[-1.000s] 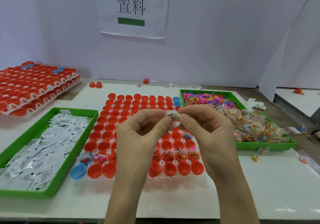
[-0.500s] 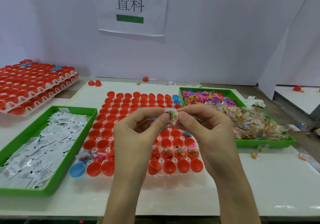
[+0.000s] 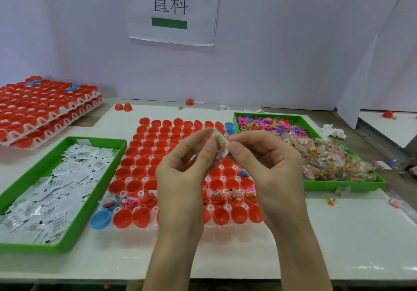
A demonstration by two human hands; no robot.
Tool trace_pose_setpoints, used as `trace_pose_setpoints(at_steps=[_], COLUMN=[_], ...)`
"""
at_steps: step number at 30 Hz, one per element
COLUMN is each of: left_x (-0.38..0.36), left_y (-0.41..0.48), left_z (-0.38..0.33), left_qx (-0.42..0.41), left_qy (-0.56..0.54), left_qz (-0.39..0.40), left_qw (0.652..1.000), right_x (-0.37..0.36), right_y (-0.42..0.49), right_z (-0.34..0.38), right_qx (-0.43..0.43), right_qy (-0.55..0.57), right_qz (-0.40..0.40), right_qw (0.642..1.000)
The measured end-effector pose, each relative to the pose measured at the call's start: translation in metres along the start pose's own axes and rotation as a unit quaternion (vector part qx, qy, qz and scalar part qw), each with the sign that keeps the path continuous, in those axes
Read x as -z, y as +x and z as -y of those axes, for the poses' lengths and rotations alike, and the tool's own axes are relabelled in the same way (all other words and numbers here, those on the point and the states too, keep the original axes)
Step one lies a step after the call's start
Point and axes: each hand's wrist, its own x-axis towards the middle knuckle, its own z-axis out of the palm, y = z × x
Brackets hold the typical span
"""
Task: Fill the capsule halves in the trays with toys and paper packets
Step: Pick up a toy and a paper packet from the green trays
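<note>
A person stands at a white counter (image 3: 338, 234) with both hands raised above the middle of the capsule tray (image 3: 155, 210). The left hand (image 3: 180, 173) and right hand (image 3: 266, 162) each pinch one edge of a small clear packet of coloured beads (image 3: 220, 143) between thumb and forefinger. The packet stands roughly upright, its long axis slightly tilted, and hangs well clear of the tray's red capsule halves (image 3: 144, 162).

The cups lie straight below and toward the person from the packet. In the tray's second-nearest row, several halves (image 3: 232, 197) already hold bead packets and toys. The nearest row and the rows beyond appear empty, though the wrists hide some cups. Neither hand looks nearer the tray. Either could probably lower the packet once the other lets go, turning it to drop narrow end first.

Left of the tray sits a green bin (image 3: 99, 191) of white paper packets (image 3: 56, 184). Right of it, a second green bin (image 3: 343, 187) holds bright plastic toys (image 3: 270, 125) and more bead packets. A blue capsule half (image 3: 100, 219) lies at the tray's near-left corner. Stacked trays of red halves (image 3: 45, 112) wait beyond and to the left, below a printed wall sign (image 3: 171, 8). Nothing but the person's own forearms stands between packet and cups.
</note>
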Motion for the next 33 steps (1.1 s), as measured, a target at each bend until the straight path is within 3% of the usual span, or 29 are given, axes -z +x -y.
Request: trace_pose_setpoints(at_steps=[5, 10, 14, 18, 20, 22, 26, 33], left_x=[0.003, 0.001, -0.005, -0.003, 0.002, 0.008, 0.018, 0.022], left_y=[0.002, -0.001, -0.005, -0.003, 0.001, 0.006, 0.011, 0.014], left_z=[-0.001, -0.001, 0.001, 0.003, 0.005, 0.005, 0.0, -0.001], left_qx=[0.033, -0.015, -0.054, -0.065, -0.075, -0.094, -0.126, -0.128], left_qy=[-0.008, 0.025, 0.092, 0.159, 0.205, 0.231, 0.235, 0.239], left_qz=[0.041, 0.026, 0.018, 0.033, 0.025, 0.001, -0.037, -0.043], left_qw=[0.999, 0.999, 0.994, 0.985, 0.975, 0.968, 0.963, 0.961], right_x=[0.002, 0.001, 0.0, 0.012, 0.023, 0.033, 0.045, 0.041], right_y=[0.0, 0.0, 0.001, 0.008, 0.018, 0.031, 0.049, 0.07], right_z=[0.004, 0.009, 0.005, 0.002, 0.002, -0.002, -0.019, -0.044], right_qx=[0.011, 0.003, 0.013, 0.007, 0.001, -0.008, 0.003, -0.01], right_qy=[0.01, 0.03, 0.03, 0.011, -0.053, -0.178, -0.391, -0.449], right_qz=[0.004, 0.018, -0.028, -0.003, 0.022, 0.077, 0.208, 0.293], right_qw=[1.0, 0.999, 0.999, 1.0, 0.998, 0.981, 0.896, 0.844])
